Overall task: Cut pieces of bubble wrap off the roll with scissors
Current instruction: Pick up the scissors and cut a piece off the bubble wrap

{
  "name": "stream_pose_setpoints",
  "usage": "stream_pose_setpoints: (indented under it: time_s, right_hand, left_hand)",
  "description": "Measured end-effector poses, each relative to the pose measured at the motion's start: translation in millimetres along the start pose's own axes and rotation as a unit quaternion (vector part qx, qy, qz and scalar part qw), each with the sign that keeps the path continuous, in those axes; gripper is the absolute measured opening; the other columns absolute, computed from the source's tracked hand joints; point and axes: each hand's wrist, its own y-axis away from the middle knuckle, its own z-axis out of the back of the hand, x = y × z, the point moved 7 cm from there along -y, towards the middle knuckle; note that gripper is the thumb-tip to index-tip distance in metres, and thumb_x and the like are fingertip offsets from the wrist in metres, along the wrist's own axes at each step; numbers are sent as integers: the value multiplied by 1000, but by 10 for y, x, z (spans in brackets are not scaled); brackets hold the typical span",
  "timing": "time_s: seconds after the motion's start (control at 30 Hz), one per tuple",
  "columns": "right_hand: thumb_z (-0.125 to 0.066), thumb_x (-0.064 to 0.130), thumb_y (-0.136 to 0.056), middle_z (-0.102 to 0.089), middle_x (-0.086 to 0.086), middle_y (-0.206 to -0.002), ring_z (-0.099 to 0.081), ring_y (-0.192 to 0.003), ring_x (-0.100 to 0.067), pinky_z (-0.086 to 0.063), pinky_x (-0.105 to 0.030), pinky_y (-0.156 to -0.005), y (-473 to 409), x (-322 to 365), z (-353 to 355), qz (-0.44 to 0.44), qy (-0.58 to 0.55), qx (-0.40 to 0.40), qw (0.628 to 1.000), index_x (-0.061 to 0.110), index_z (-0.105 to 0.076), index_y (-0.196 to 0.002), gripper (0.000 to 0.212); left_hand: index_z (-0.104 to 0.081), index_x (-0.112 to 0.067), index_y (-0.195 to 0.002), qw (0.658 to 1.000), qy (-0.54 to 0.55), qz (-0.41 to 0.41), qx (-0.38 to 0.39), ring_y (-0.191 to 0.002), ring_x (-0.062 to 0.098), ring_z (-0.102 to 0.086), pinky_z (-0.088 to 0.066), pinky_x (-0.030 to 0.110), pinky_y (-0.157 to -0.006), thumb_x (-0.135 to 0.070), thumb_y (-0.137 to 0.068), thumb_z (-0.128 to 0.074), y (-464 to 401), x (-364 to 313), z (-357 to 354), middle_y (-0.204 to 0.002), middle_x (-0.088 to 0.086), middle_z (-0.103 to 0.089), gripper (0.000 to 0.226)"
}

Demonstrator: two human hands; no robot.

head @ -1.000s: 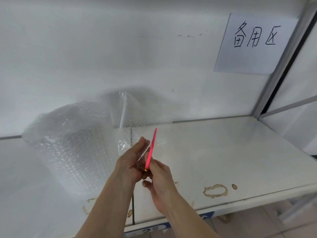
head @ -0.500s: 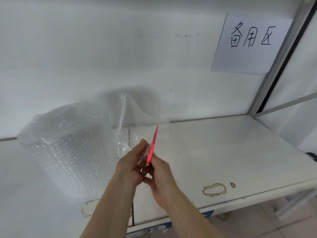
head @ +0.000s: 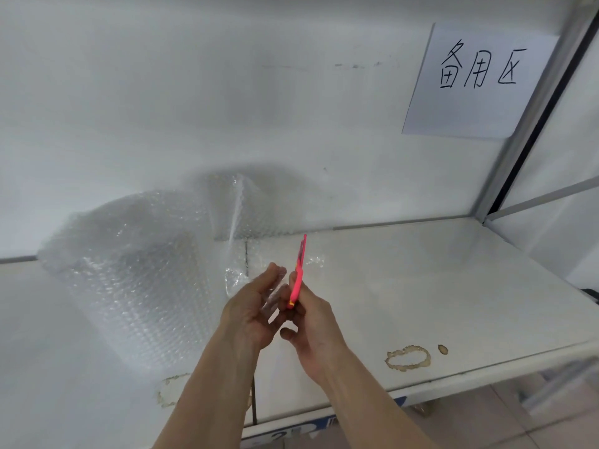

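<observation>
Now the left hand has loosened, fingers spread off the bubble wrap, while the right hand keeps gripping the pink scissors, suggesting a regrip before cutting.

Words and signs on the shelf

A white paper sheet is stuck on the back wall, up at the right; three big signs are drawn on it by hand in black pen, and they read 备用区; down low, a blue label sits on the front edge of the shelf; it has white marks on it, maybe a 2, but they are cut off and too blurry to read; a small sticker just right of it is too tiny to read.
</observation>
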Motion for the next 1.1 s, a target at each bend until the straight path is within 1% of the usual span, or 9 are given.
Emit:
stream_pose_setpoints:
  time_s: [0.07, 0.13, 0.23, 0.33, 0.5, 0.77, 0.9, 1.03, 1.1]
  right_hand:
    - [-63, 43, -90, -56, 2, -66, -46, -62, -13, -34, -30, -61, -10, 3, 5, 5, -1, -1, 1000, 24, -62, -56, 38]
    - [-63, 42, -90, -56, -1, -68, -45, -65, -14, -35, -31, -62, -20, -7, 3, 13, 1, -1, 1000, 23, -61, -59, 37]
    - [-63, 42, -90, -56, -1, -68, -46, -65, -15, -35, -31, -63, -32, -16, -10, 17, 4, 4, 1000, 21, -62, -64, 34]
    - [-63, 46, -89, -57, -2, -69, -49, -63, -13, -39, -31, -65, -35, -3, -8, 8, 1, 12, 1000, 19, -61, -66, 36]
    - [-63, 46, -88, -58, -8, -78, -49, -67, -15, -39, -31, -64, -67, 10, 34, 11, -1, 3, 1000, 19, -60, -64, 36]
    - [-63, 48, -88, -57, -2, -70, -48, -65, -14, -37, -33, -68, -88, 17, 52, 13, 2, 3, 1000, 20, -61, -63, 37]
    - [-63, 43, -89, -56, 2, -63, -48, -62, -13, -37, -31, -64, -107, 43, 83, 17, -10, 2, 1000, 24, -62, -55, 39]
    - [-63, 41, -90, -61, 1, -66, -50, -65, -13, -38, -32, -66, -110, 36, 75, 23, -2, -3, 1000, 18, -68, -74, 29]
    - [-63, 43, -90, -61, 1, -67, -52, -64, -13, -39, -33, -69, -111, 35, 72, 20, -3, 0, 1000, 20, -69, -70, 31]
  left_hand:
    - [-73, -16, -96, 1000, -5, 0, 6, -87, 16, -63, -47, 31, -70, -28, -76, -81, -6, 4, -5, -101, -2, -72, 25]
    - [-72, -16, -90, 1000, -5, 5, 8, -71, 15, -59, -42, 29, -66, -28, -76, -80, 3, 13, -22, -91, -2, -70, 21]
    - [-71, -16, -88, 1000, -4, 7, 5, -60, 14, -52, -40, 29, -68, -29, -76, -80, 12, 21, -24, -82, -3, -66, 20]
    - [-72, -15, -91, 1000, -12, 5, 9, -67, 16, -56, -42, 31, -73, -29, -75, -81, 27, 9, -16, -87, -3, -67, 23]
    - [-73, -14, -81, 1000, -6, 5, 5, -89, 18, -62, -45, 33, -78, -26, -78, -79, 79, 5, -41, -87, -1, -69, 14]
    - [-72, -15, -76, 1000, -2, 10, -3, -93, 16, -63, -45, 30, -74, -24, -79, -78, 128, 1, -52, -75, -4, -72, 12]
    - [-72, -16, -73, 1000, -7, 17, 1, -97, 14, -65, -48, 32, -83, -25, -80, -78, 148, 4, -61, -79, -6, -72, 13]
    - [-72, -17, -72, 1000, -6, 20, -2, -88, 14, -65, -46, 31, -79, -25, -79, -79, 160, 8, -63, -81, -7, -73, 13]
    - [-72, -16, -72, 1000, -9, 20, -1, -87, 14, -64, -46, 32, -84, -26, -79, -78, 164, 8, -56, -76, -6, -72, 13]
